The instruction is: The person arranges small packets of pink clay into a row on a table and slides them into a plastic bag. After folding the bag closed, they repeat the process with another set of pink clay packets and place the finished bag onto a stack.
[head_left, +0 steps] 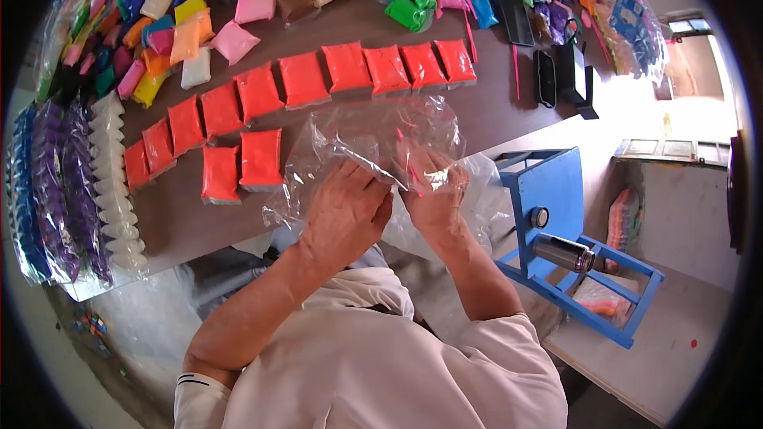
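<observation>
The left hand is closed, its fingers curled over the near edge of a clear bag, and the right hand beside it pinches the same edge, with a thin pink stick seeming to run up from its fingers inside or against the film; the wrinkled plastic blurs this, so I cannot say which. The two hands are nearly touching, both at the bag's lower edge, so the bag balloons away from them, up and outward over the table. Its long axis runs roughly left to right, across the hands rather than along them, and the bulk of it sits a little more over the left hand. Neither hand is clearly the nearer; both grip it. Just beyond the bag lies a curved row of orange packets, running from the lower left up to the upper right, with two more orange packets set inside the curve, nearest the left hand. These lie well within reach on the left side and farther off on the right. Past the row sits a heap of mixed coloured packets. Along the left table edge are white and purple packs. To the right of the right hand stands a blue frame holding a metal roller.
</observation>
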### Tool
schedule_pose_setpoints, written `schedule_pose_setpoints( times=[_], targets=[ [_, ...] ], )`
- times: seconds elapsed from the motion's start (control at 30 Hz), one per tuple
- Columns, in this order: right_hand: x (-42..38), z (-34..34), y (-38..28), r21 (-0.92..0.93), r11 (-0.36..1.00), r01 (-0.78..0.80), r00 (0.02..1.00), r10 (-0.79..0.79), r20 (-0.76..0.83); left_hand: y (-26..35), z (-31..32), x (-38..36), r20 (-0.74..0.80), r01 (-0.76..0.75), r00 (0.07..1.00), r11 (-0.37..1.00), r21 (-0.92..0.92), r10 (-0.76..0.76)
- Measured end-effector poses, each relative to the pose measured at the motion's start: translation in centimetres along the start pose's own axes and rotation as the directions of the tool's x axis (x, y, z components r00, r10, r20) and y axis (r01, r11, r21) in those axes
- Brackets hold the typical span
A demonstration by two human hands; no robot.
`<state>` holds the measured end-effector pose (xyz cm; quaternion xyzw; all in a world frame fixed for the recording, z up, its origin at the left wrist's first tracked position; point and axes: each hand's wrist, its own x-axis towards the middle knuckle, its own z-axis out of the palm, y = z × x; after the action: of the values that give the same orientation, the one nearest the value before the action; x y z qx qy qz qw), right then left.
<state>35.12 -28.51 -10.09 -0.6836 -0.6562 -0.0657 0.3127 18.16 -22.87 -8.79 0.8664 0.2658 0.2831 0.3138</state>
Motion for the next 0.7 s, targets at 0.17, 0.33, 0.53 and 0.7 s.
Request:
schedule_pose_setpoints(
  times=[0.17, 0.33, 0.53, 0.7],
  targets=[
    [0.7, 0.4, 0.6, -0.052, 0.996, -0.075, 0.997, 0.075, -0.009, 0.1, -0.4, -0.1, 0.043, 0.026, 0.999, 1.0, -0.003, -0.026],
    [1.3, 0.8, -0.3, -0.022, 0.984, -0.176, 0.983, 0.174, -0.053, 0.0, -0.1, -0.3, 0.042, 0.06, 0.997, 0.998, -0.01, -0.059],
    [1.7, 0.8, -1.1, -0.062, 0.988, -0.139, 0.989, 0.135, -0.067, 0.2, -0.5, 0.0, 0.061, 0.073, 0.996, 0.997, -0.016, -0.072],
    [2.6, 0.3, -1.6, 0.009, 0.911, -0.412, 0.911, 0.411, 0.038, -0.1, -0.2, -0.2, 0.074, 0.071, 0.995, 0.997, -0.021, -0.069]
  ],
)
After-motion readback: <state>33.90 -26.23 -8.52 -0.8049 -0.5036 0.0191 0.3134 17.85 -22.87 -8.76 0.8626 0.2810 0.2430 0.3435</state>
